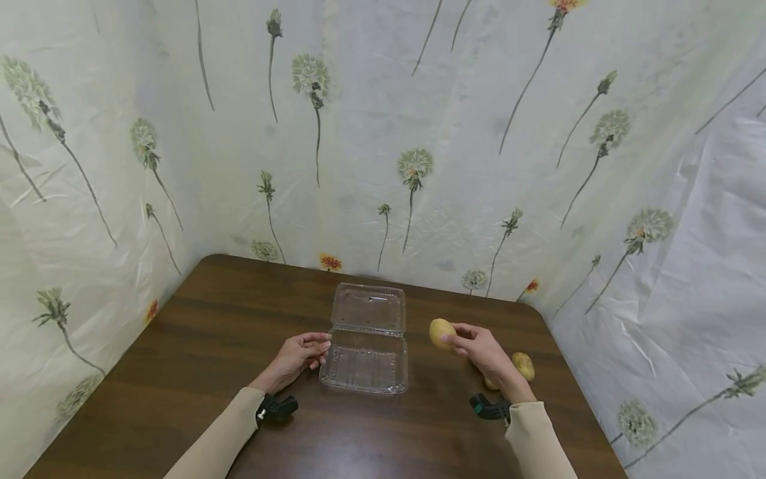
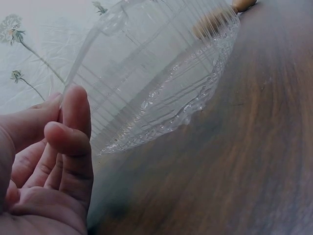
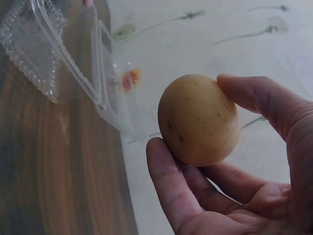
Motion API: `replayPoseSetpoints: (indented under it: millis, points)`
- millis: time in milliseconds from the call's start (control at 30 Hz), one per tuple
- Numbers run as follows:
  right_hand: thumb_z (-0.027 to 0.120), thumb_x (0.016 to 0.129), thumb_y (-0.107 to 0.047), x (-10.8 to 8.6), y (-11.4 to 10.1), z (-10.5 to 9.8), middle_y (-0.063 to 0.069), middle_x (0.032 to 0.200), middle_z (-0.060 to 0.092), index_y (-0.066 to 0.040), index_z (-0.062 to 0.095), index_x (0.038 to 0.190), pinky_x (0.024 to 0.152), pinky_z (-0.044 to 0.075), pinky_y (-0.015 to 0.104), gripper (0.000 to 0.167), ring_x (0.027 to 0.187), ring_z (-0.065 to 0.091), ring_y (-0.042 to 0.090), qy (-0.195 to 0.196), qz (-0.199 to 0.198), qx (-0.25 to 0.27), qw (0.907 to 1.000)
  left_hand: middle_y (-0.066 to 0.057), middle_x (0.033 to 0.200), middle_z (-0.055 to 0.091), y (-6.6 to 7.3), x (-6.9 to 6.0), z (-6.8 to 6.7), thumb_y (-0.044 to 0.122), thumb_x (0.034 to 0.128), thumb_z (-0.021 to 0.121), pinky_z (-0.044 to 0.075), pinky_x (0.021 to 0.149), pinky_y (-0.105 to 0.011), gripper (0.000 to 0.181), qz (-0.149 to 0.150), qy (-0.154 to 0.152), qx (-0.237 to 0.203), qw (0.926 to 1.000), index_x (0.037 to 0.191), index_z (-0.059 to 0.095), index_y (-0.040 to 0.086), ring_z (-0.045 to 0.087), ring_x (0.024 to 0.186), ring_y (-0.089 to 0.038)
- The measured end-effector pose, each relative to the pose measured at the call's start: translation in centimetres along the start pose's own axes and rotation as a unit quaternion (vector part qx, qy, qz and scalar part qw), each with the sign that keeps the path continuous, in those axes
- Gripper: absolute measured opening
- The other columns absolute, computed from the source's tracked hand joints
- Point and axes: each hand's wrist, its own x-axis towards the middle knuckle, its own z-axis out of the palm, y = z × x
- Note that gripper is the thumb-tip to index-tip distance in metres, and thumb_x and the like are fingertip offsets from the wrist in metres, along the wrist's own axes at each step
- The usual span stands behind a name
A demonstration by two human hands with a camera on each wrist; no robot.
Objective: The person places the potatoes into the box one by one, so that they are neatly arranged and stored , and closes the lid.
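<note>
A clear plastic clamshell container (image 1: 365, 362) lies unfolded on the table, its lid (image 1: 368, 309) tipped back toward the wall. At the container's left edge, my left hand (image 1: 297, 357) pinches the rim between thumb and fingers; the left wrist view shows this grip on the clear wall (image 2: 132, 73). Right of the container, above the table, my right hand (image 1: 483, 349) holds a potato (image 1: 441, 333) between thumb and fingertips. In the right wrist view the same potato (image 3: 199, 120) shows smooth yellow skin with dark specks.
Another potato (image 1: 523, 366) lies on the table beyond my right wrist, and one more (image 1: 491, 384) is mostly hidden under that hand. The brown wooden table (image 1: 239, 313) ends at a floral-printed curtain (image 1: 359, 133) behind and at both sides.
</note>
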Motion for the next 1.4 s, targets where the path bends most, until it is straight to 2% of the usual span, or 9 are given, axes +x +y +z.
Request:
replayPoseSetpoints:
  millis: [67, 133, 300, 367, 600, 733, 867, 1067, 1400]
  points:
    - [0.072, 0.086, -0.04, 0.2, 0.1, 0.1, 0.002, 0.088, 0.058, -0.005, 0.052, 0.135, 0.072, 0.046, 0.026, 0.064, 0.065, 0.048, 0.011, -0.009, -0.002, 0.014, 0.9999, 0.0, 0.081, 0.065, 0.0, 0.0, 0.0, 0.015, 0.0917, 0.067, 0.044, 0.053, -0.018, 0.052, 0.001, 0.0, 0.001, 1.0, 0.131, 0.046, -0.013, 0.06, 0.065, -0.01]
    - [0.072, 0.086, -0.039, 0.4, 0.1, 0.3, 0.003, 0.09, 0.059, -0.005, 0.053, 0.134, 0.072, 0.047, 0.026, 0.062, 0.066, 0.049, 0.012, -0.01, -0.004, 0.02, 0.9997, 0.0, 0.081, 0.065, 0.0, 0.0, 0.0, 0.015, 0.0917, 0.067, 0.043, 0.053, -0.018, 0.052, 0.002, 0.0, 0.001, 1.0, 0.131, 0.046, -0.013, 0.06, 0.066, -0.01]
    - [0.071, 0.087, -0.04, 0.9, 0.2, 0.9, 0.011, 0.12, 0.062, -0.005, 0.053, 0.135, 0.09, 0.052, 0.035, 0.063, 0.097, 0.063, 0.018, -0.002, -0.014, 0.01, 0.9998, 0.0, 0.081, 0.066, 0.0, 0.0, -0.1, 0.015, 0.0912, 0.067, 0.044, 0.053, -0.018, 0.053, 0.001, 0.007, 0.002, 1.0, 0.131, 0.047, -0.012, 0.061, 0.065, -0.009]
    - [0.071, 0.087, -0.04, 1.1, 0.2, 1.2, 0.012, 0.124, 0.061, -0.005, 0.052, 0.136, 0.093, 0.052, 0.037, 0.063, 0.103, 0.063, 0.019, 0.0, -0.02, 0.005, 0.9998, -0.001, 0.082, 0.066, 0.0, 0.0, 0.0, 0.015, 0.091, 0.068, 0.044, 0.053, -0.018, 0.053, -0.001, 0.012, 0.001, 0.9999, 0.131, 0.047, -0.012, 0.061, 0.065, -0.01]
    - [0.072, 0.087, -0.036, 1.9, -0.2, 2.6, 0.014, 0.121, 0.063, -0.002, 0.054, 0.134, 0.09, 0.054, 0.037, 0.061, 0.097, 0.065, 0.015, 0.003, -0.024, 0.0, 0.9997, -0.004, 0.085, 0.067, -0.1, 0.1, 0.0, 0.014, 0.0907, 0.068, 0.044, 0.052, -0.019, 0.052, 0.0, 0.016, -0.004, 0.9999, 0.13, 0.047, -0.013, 0.061, 0.064, -0.009]
    - [0.073, 0.086, -0.032, 2.5, -0.8, 3.4, 0.014, 0.12, 0.063, -0.002, 0.055, 0.133, 0.092, 0.053, 0.039, 0.059, 0.099, 0.065, 0.014, -0.011, -0.033, -0.002, 0.9994, -0.004, 0.085, 0.067, -0.1, 0.2, 0.0, 0.012, 0.0913, 0.067, 0.043, 0.051, -0.018, 0.05, 0.004, 0.017, -0.001, 0.9998, 0.13, 0.048, -0.013, 0.06, 0.064, -0.009]
    - [0.073, 0.086, -0.03, 3.1, -1.3, 4.2, 0.014, 0.117, 0.065, -0.002, 0.058, 0.131, 0.089, 0.055, 0.036, 0.055, 0.098, 0.065, 0.014, -0.026, -0.053, -0.03, 0.9978, -0.002, 0.083, 0.067, -0.1, 0.2, 0.1, 0.013, 0.0912, 0.067, 0.043, 0.051, -0.018, 0.049, 0.006, 0.016, 0.001, 0.9999, 0.129, 0.048, -0.013, 0.06, 0.064, -0.009]
    - [0.073, 0.086, -0.03, 3.8, -1.8, 5.6, 0.013, 0.114, 0.066, -0.002, 0.06, 0.129, 0.09, 0.054, 0.041, 0.053, 0.096, 0.064, 0.013, -0.058, -0.068, -0.038, 0.9953, -0.002, 0.084, 0.067, -0.2, 0.3, 0.1, 0.014, 0.0908, 0.068, 0.044, 0.052, -0.019, 0.051, 0.005, 0.011, -0.002, 0.9999, 0.129, 0.048, -0.013, 0.061, 0.064, -0.009]
    - [0.074, 0.086, -0.031, 4.1, -2.8, 7.5, 0.015, 0.115, 0.065, -0.003, 0.06, 0.128, 0.091, 0.053, 0.047, 0.053, 0.097, 0.064, 0.016, -0.066, -0.068, -0.041, 0.9946, 0.0, 0.081, 0.067, -0.2, 0.2, 0.1, 0.013, 0.0903, 0.068, 0.045, 0.052, -0.019, 0.051, 0.004, 0.014, -0.001, 0.9999, 0.129, 0.048, -0.013, 0.06, 0.064, -0.009]
